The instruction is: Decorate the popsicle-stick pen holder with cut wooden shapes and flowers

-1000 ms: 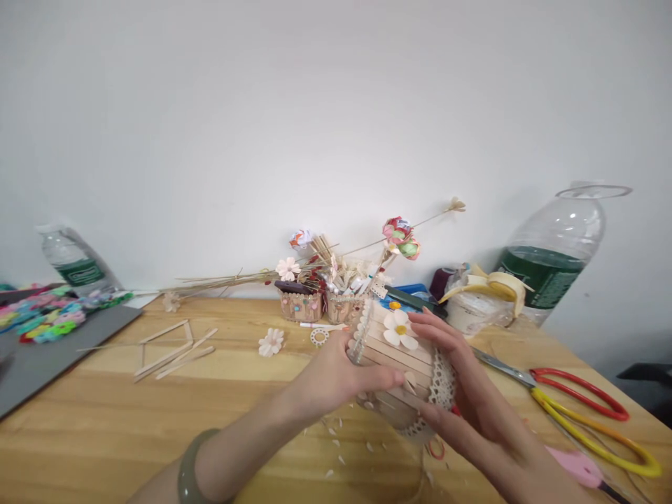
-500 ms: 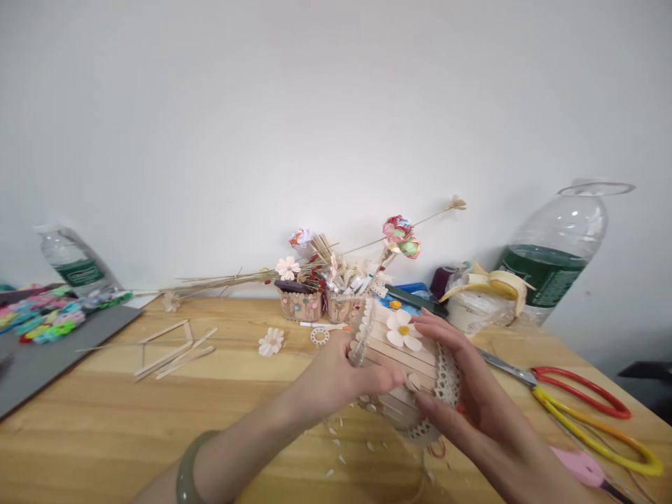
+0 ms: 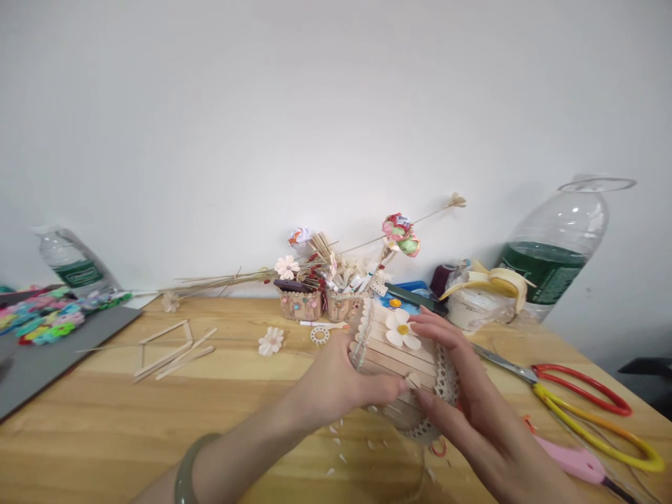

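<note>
Both hands hold a craft-stick pot, tilted on its side above the table. A white flower with a yellow centre sits on its wall, pearly beads edge one rim, and cream lace edges the other end. My left hand wraps the beaded end, its thumb pressing the wall. My right hand grips the lace end with curved fingers. A small pale petal-shaped piece stands on the wall between my two thumb tips; both thumbs seem to touch it. The pot's underside is hidden.
Large scissors and a pink tool with a dark cord lie right. Loose craft sticks and a white flower lie left. Decorated pots with stems stand behind. A banana peel and large bottle are back right.
The pot and both hands have barely moved. My thumbs stay at the small petal-shaped piece. More of the pink tool shows beside my right forearm.
</note>
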`<state>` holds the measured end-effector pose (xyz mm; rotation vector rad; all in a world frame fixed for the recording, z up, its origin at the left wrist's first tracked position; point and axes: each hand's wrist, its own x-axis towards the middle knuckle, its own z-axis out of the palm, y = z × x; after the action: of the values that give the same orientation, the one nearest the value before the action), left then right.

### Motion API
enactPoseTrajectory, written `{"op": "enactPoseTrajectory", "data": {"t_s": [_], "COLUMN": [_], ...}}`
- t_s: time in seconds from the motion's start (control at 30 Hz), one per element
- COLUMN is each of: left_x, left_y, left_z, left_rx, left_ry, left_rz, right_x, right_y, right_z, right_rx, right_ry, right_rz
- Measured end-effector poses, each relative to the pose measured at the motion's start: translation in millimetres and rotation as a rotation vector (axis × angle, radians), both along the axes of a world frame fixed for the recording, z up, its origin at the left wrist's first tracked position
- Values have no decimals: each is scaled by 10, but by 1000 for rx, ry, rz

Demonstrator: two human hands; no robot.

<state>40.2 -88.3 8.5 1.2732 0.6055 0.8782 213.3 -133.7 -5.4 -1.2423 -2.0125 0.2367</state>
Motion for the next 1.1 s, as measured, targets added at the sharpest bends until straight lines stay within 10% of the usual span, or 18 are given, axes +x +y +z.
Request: {"op": "enactPoseTrajectory", "data": {"t_s": [0.63,1.1], "left_x": [22,47], "left_y": [-2,-2], "left_z": [-52,-81], "left_rx": [-36,-34], "left_ry": [10,27], "left_rz": [25,23], "right_x": [-19,-22], "right_y": [103,35], "right_z": [-76,-78], "right_rx": [251,-57], "right_ry": [-86,46], "right_rz": [-2,9]}}
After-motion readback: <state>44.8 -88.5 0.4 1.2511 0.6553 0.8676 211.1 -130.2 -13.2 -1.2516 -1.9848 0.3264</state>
